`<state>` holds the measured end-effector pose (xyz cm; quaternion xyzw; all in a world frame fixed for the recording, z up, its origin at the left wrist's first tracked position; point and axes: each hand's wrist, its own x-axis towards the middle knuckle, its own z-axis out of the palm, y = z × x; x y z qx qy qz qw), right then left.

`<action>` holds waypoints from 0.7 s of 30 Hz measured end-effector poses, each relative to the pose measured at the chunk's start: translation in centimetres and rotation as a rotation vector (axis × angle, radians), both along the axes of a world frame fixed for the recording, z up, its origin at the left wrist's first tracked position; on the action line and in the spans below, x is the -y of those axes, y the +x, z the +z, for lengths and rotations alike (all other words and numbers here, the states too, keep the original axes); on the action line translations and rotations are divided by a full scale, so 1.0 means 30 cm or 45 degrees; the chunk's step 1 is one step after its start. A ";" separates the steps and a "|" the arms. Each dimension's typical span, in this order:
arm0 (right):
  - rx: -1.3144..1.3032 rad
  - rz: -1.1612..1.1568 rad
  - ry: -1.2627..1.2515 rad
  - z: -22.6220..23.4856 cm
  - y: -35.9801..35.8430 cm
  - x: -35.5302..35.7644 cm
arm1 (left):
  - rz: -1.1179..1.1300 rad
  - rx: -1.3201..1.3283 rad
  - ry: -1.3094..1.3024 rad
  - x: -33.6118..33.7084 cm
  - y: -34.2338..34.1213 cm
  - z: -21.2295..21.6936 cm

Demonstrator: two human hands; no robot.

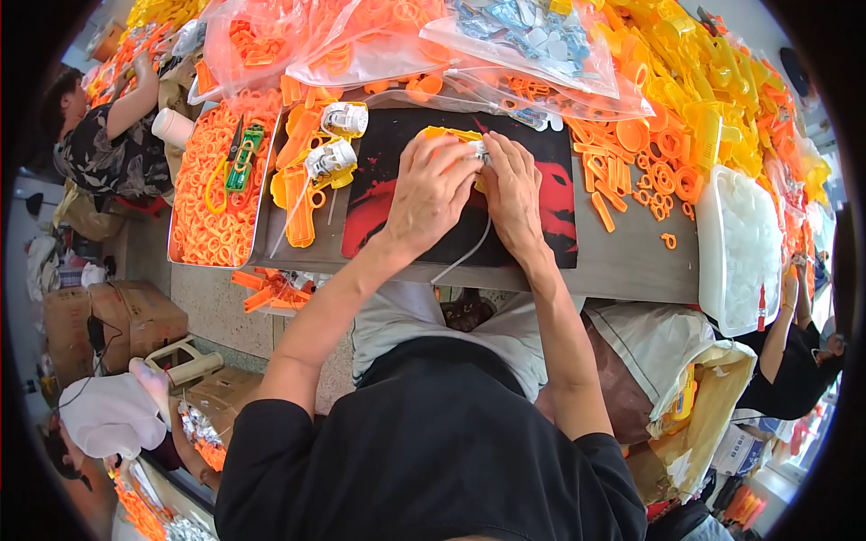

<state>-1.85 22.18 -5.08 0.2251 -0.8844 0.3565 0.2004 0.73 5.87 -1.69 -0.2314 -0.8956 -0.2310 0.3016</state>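
Note:
Over a black and red mat (559, 194), both hands meet on a yellow plastic shell (451, 133) with a small white part (483, 155) in it. My left hand (433, 191) curls over the shell's left side, its fingertips at the white part. My right hand (512, 191) grips from the other side, fingers bent and pressed close. A thin clear tube (469, 251) hangs from between the hands onto the mat. My fingers hide most of the shell. To the left lie orange and yellow shells with white mechanisms (332, 159) in them.
A tray of orange rings (206, 203) at left holds a green-handled tool (244, 160). Bags of orange parts (361, 41) and blue parts (541, 41) line the back. Loose orange parts (631, 144), yellow heaps (699, 68) and a white bin (741, 243) stand right. Other people work at both sides.

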 end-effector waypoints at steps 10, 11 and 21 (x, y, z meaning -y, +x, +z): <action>0.023 0.024 -0.139 0.009 -0.018 0.009 | -0.083 -0.067 -0.078 0.018 -0.079 -0.018; 0.095 0.021 -0.266 0.018 -0.011 0.010 | -0.088 -0.053 -0.074 0.023 -0.074 -0.023; 0.072 -0.052 -0.345 0.003 -0.009 0.012 | 0.308 0.025 -0.169 0.186 -0.240 -0.060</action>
